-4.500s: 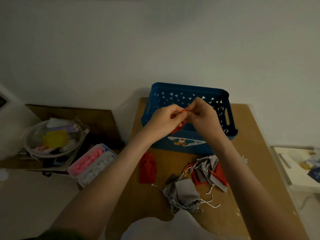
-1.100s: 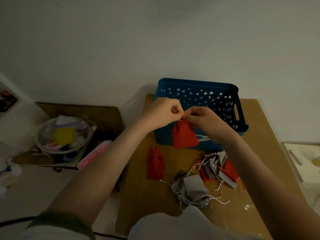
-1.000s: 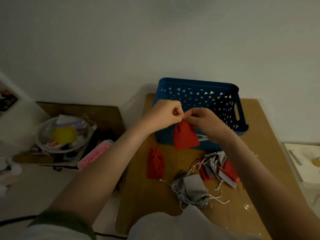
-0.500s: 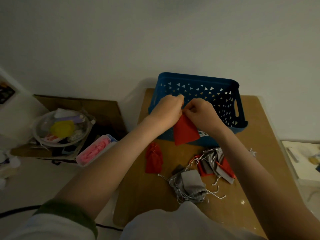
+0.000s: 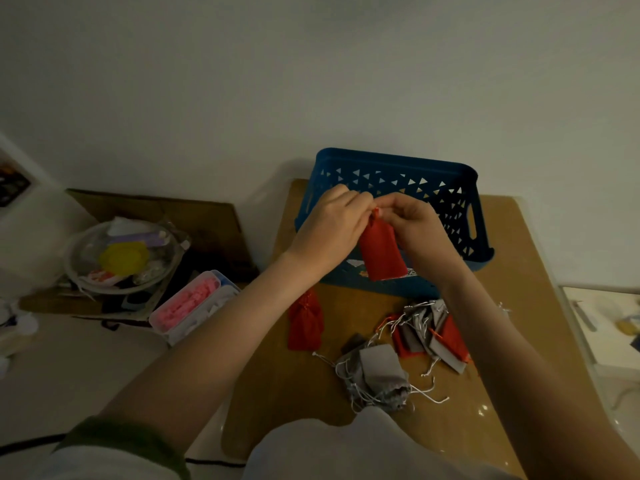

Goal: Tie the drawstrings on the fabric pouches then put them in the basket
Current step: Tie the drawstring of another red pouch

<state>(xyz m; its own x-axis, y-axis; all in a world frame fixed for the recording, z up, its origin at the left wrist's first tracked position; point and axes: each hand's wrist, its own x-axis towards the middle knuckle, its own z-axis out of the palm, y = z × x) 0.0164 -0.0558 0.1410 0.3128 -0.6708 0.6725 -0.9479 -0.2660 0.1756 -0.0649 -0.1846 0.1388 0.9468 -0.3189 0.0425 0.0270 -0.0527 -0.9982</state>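
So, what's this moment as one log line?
phase: tying | red fabric pouch: hanging, outside blue plastic basket | left hand: pinches its neck | right hand: pinches its neck | pile of grey and red pouches: waiting

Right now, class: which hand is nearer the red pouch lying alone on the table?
Left. The left hand is just beyond the lone red pouch, toward the basket; the right hand is farther right, past the held pouch.

A red fabric pouch (image 5: 382,252) hung neck-up, pinched between the left hand (image 5: 332,225) and right hand (image 5: 415,223). The blue perforated basket (image 5: 398,164) stood just beyond them. A second red pouch (image 5: 306,322) lay flat under the left wrist. The heap of grey and red pouches (image 5: 429,336) sprawled beneath the right forearm.
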